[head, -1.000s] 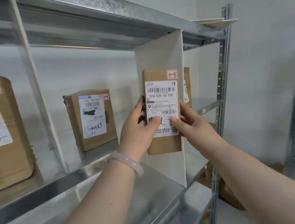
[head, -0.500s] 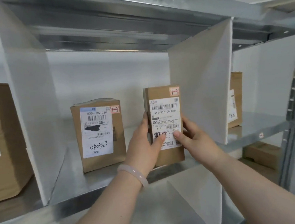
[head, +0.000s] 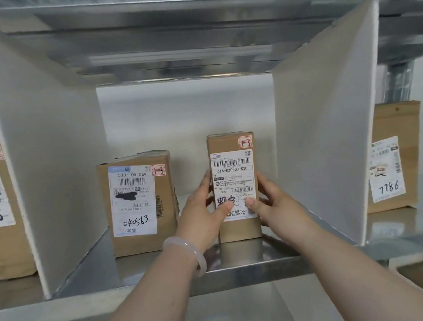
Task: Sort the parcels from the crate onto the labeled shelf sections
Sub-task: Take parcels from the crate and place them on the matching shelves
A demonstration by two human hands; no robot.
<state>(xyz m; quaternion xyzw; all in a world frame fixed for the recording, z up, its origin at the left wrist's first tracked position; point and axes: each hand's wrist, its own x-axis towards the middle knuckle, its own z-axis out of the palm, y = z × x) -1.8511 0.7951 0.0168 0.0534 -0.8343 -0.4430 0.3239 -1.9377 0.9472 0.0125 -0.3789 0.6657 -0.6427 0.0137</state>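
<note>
Holding the narrow cardboard parcel (head: 230,143) upright between both hands, I have my left hand (head: 202,216) curled round its left edge with the thumb pressed on the lower part of its white shipping label (head: 233,173). My right hand (head: 274,203) grips the right edge the same way, thumb on the label's lower right corner. A pale bangle (head: 187,251) sits on my left wrist.

The parcel's bottom edge appears to meet the metal shelf (head: 163,268), near the middle of the section and a little to the right. A small red-marked sticker (head: 245,142) at its top right corner reads 1-3, and the label carries the printed code 516-K20-00-030.

Just to the left in the same section, apart from my left hand, stands a wider brown parcel (head: 166,214). It has its own 1-3 sticker and the handwritten number 040563 on its label.

The section is bounded by a white divider panel on the left (head: 52,147) and another white divider panel on the right (head: 329,125), both upright.

Beyond the left panel is a large box (head: 5,252) with a 1-2 sticker, cut off by the picture's edge. Beyond the right panel stands another box (head: 389,121), its label handwritten 7786.

Overhead runs the underside of the upper metal shelf (head: 195,35).
</note>
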